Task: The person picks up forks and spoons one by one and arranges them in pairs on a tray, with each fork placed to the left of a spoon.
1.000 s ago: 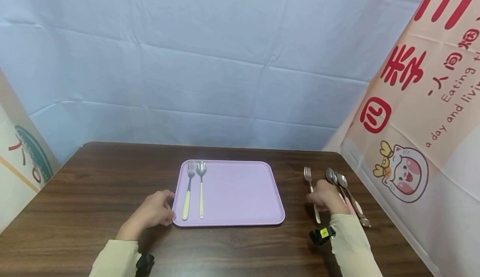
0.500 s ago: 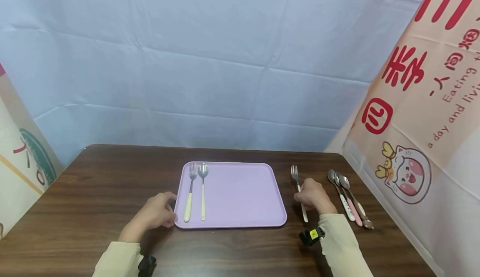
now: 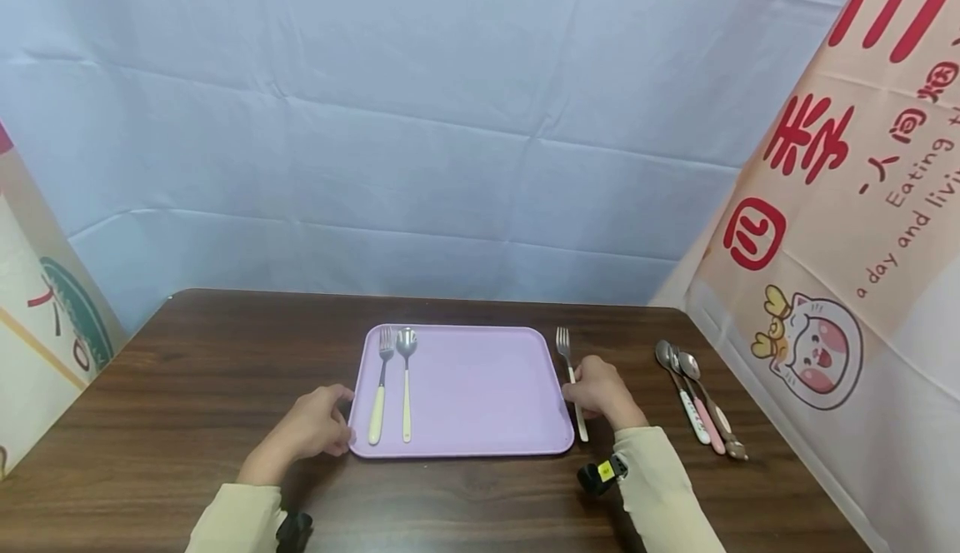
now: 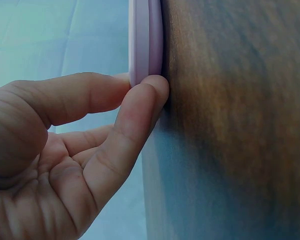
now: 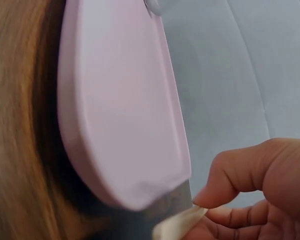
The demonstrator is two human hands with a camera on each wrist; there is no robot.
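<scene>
Beside the tray [image 3: 480,391] (nearer now), a fork [image 3: 580,422].

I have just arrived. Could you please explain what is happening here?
A person's right hand holds a fork beside the right edge of the purple tray; the left hand pinches its left edge. Another fork and a spoon lie on the tray, toward its left. Three more pieces of cutlery lie together on the table, farther right.
</scene>
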